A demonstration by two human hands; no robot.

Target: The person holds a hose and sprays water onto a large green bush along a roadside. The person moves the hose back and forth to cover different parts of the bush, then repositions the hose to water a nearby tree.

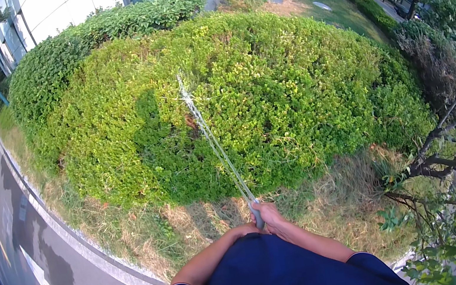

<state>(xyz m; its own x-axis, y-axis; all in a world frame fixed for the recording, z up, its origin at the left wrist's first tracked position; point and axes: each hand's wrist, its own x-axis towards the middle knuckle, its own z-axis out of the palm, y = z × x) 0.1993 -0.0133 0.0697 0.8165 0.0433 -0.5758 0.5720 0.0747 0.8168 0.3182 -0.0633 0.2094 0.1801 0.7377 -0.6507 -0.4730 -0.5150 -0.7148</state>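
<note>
My right hand (270, 213) is closed around the grey end of a water hose (258, 217), close in front of my body. Beside and just under it, my left hand (246, 229) is wrapped on the same hose, mostly hidden by my wrist and dark blue shirt. A thin water jet (219, 148) leaves the hose end, leans up and left, and breaks into spray over the hedge (291, 90). That hedge is a broad, rounded mass of yellow-green leaves, with my shadow across its left middle. The rest of the hose is out of sight.
Dry grass (135, 235) lies between me and the hedge. A grey path (75, 268) with a pale curb and wet patches bends along the left. Bare branches (451, 158) reach in at right. Behind stand a darker hedge (50, 75) and a building (70, 9).
</note>
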